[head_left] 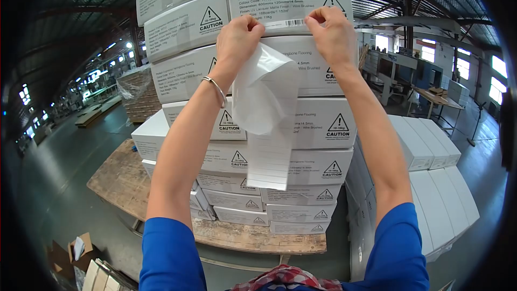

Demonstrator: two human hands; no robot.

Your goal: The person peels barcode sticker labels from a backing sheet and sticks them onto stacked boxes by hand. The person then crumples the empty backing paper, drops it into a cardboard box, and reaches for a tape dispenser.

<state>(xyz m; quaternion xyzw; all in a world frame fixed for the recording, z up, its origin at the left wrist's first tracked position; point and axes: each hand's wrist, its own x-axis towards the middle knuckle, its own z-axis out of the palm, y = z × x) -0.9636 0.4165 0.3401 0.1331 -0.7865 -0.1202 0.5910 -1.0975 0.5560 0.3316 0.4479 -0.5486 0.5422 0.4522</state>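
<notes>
My left hand [238,40] is closed, with a long white strip of labels [269,124] hanging from it, curled at the top and marked with fine cross lines lower down. My right hand [331,35] pinches the right end of a narrow barcode sticker [285,23]. The sticker spans the gap between both hands along the lower edge of a white flooring carton [291,1]. Its left end lies at my left fingertips; whether they grip it too is hard to see. Printed product text and a caution triangle show on the carton.
Stacked cartons [183,75] stand on a worn wooden platform [116,180]. More white cartons [431,188] are piled at the right. A wrapped pallet [137,94] is behind on the left, an open cardboard box [83,250] at lower left, and a workbench [433,97] at far right.
</notes>
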